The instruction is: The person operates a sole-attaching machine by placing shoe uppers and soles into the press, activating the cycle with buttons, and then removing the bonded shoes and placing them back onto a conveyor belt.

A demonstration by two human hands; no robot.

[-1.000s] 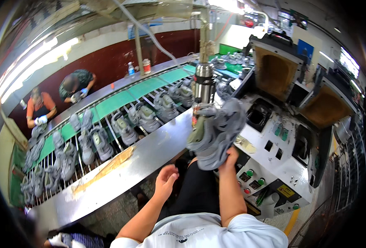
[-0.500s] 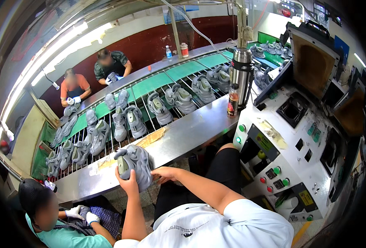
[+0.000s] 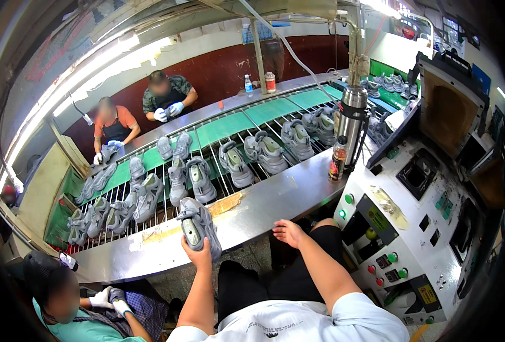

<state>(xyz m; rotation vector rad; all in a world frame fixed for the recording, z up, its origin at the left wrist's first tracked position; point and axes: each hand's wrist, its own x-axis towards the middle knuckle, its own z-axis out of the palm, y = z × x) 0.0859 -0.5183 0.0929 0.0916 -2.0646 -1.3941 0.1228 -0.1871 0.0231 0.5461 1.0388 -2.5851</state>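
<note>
A grey sneaker (image 3: 201, 223) is gripped at its heel end by my left hand (image 3: 198, 253), held over the near metal edge of the conveyor with its opening facing up. Off to the right, my right hand (image 3: 289, 233) hangs above my lap, fingers stretched out and holding nothing. Just beyond the held shoe, another grey sneaker (image 3: 200, 179) stands on the conveyor rods among several more in pairs.
The metal ledge (image 3: 281, 202) runs along my front. A steel thermos (image 3: 352, 122) and a small bottle (image 3: 338, 158) stand on its right end. A white machine (image 3: 372, 228) with buttons is at my right. Co-workers sit across and at lower left (image 3: 64, 296).
My right hand has moved away from the sneaker to the right and opened. My left hand still holds the shoe, now turned more upright. The view has shifted slightly.
</note>
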